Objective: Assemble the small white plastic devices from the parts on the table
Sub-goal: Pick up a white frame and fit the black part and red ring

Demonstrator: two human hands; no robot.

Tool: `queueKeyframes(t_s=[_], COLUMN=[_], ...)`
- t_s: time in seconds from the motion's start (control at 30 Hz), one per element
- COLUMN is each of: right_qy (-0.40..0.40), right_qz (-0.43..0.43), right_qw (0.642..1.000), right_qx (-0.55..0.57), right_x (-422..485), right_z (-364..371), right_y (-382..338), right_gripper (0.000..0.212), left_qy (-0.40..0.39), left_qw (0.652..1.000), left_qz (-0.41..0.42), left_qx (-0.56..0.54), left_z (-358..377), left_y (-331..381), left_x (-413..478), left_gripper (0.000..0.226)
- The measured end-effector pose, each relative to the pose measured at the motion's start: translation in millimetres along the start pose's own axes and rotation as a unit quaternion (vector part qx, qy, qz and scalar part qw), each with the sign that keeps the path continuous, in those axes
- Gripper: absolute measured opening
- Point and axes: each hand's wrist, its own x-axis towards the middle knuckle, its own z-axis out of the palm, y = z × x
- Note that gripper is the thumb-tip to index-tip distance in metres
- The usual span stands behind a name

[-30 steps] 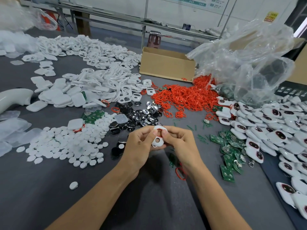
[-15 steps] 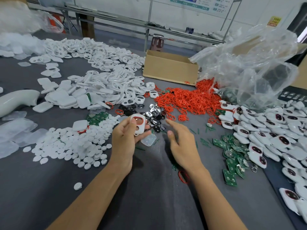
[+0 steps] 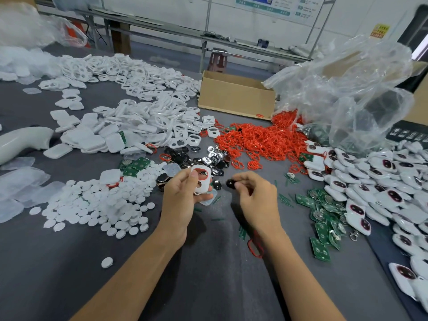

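My left hand (image 3: 183,195) grips a white plastic shell (image 3: 202,179) with two openings and a red ring seated inside it, held upright above the table. My right hand (image 3: 257,195) pinches a small black oval button (image 3: 231,183) between thumb and fingertips, just right of the shell. Under both hands lies a scatter of black and chrome buttons (image 3: 201,158). White shells (image 3: 148,121) are piled behind, red rubber rings (image 3: 259,140) to the back right, white discs (image 3: 97,200) at left, green circuit boards (image 3: 324,209) at right.
Assembled white devices (image 3: 382,181) cover the right side. A cardboard box (image 3: 236,96) and a crumpled clear plastic bag (image 3: 352,93) stand at the back. Clear plastic covers (image 3: 20,181) and a white curved tube (image 3: 20,140) lie at far left. A loose red ring (image 3: 254,247) lies by my right wrist.
My right hand, open over the table half a second ago, now pinches a black button picked from the pile. My left hand still holds the white shell, slightly lower.
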Motion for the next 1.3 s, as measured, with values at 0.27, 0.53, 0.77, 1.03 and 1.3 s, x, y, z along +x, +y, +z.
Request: queueKeyframes(t_s=[0.27,0.53,0.77,1.03,1.3], right_qy=[-0.073,-0.076,-0.049,-0.066,-0.061], right_qz=[0.068,0.084,0.092,0.068,0.078], right_qw=[0.949,0.922,0.926,0.933,0.933], right_qx=[0.299,0.369,0.363,0.347,0.346], right_x=[0.0,-3.8,-3.6,-4.3,-6.6], right_z=[-8.0,-11.2,-12.6,-9.7,-9.6], right_y=[-11.3,-21.0,-22.2,-19.2,-16.7], right_gripper=[0.024,0.028,0.014,0.015,0.011], left_qy=[-0.040,-0.080,-0.100,-0.110,-0.115], left_qw=[0.999,0.996,0.994,0.994,0.993], left_qz=[-0.002,0.002,-0.002,-0.015,-0.026], left_qx=[0.033,0.027,0.032,0.009,0.009], left_z=[3.6,4.3,4.8,4.9,5.3], left_y=[-1.8,-3.4,-1.7,-1.3,-3.5], left_x=[-2.8,-5.3,-8.3,-9.7,-9.7], left_gripper=[0.026,0.025,0.023,0.021,0.017])
